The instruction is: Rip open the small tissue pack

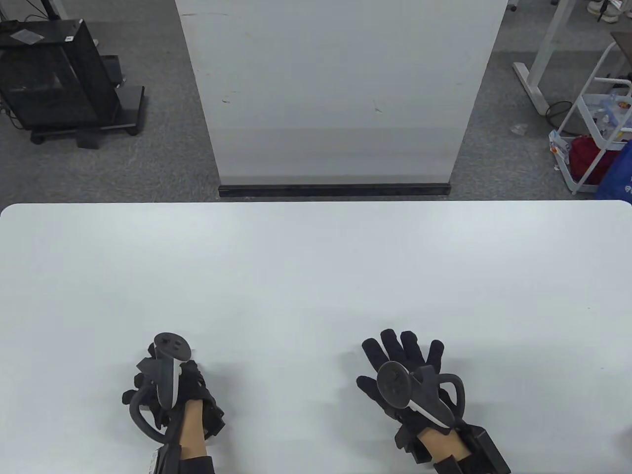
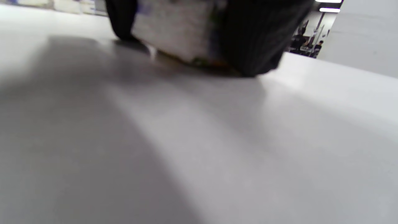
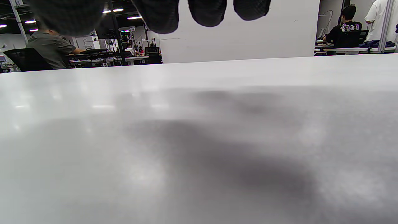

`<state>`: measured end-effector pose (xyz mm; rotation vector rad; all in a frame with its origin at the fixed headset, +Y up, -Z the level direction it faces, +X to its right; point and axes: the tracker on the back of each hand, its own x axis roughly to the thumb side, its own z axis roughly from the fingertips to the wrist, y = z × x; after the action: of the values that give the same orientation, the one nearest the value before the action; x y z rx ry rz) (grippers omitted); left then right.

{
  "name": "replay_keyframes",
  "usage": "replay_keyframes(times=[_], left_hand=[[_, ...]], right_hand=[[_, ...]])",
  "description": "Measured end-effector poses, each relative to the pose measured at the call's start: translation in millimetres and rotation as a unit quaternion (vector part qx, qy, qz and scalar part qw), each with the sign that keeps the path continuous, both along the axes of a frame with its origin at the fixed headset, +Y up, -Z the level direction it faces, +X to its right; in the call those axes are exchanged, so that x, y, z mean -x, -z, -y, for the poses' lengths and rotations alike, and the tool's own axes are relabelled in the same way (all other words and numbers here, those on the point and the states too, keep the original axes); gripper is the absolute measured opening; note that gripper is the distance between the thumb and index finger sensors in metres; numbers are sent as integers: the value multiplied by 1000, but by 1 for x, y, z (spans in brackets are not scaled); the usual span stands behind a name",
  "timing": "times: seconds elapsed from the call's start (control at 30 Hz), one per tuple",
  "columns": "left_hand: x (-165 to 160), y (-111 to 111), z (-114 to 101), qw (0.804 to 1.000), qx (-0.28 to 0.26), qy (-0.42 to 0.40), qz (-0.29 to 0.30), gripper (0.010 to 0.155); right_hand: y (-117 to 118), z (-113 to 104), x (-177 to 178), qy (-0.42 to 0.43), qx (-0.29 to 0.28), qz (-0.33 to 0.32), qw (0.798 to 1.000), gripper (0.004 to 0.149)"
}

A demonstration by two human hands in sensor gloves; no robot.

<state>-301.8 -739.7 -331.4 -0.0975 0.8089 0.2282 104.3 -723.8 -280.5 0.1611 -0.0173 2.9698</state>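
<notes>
A small white tissue pack (image 2: pixel 177 31) shows only in the left wrist view, held between black gloved fingers (image 2: pixel 258 37) with its lower edge at the table top. In the table view my left hand (image 1: pixel 170 382) is curled at the near left of the white table (image 1: pixel 316 266) and hides the pack. My right hand (image 1: pixel 402 365) lies flat and spread on the table at the near right, empty. In the right wrist view its fingertips (image 3: pixel 206 12) hang at the top edge over bare table.
A white partition panel (image 1: pixel 335 94) stands behind the table's far edge. A black cabinet (image 1: pixel 54 74) is on the floor at far left, and a white cart (image 1: pixel 600 133) at far right.
</notes>
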Motion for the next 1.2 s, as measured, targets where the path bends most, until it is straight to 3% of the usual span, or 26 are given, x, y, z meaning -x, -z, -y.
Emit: replay_keyframes(times=[0.37,0.53,0.7,1.2], left_hand=[[-37,3,-16,994,-46,-3,100,78],[-62,0,-25,975,-102,-42,192,77],[-81,-6,-31,963,-121,-60,233,77],[-149,-21,-31,909,-98,-44,404,78]], right_hand=[[1,0,-1,3,0,3,1000,78],[-1,-2,0,8,-3,-1,1000,80],[-6,-6,5,8,-11,-13,1000,80],[-8,-9,7,15,-20,-15,1000,79]])
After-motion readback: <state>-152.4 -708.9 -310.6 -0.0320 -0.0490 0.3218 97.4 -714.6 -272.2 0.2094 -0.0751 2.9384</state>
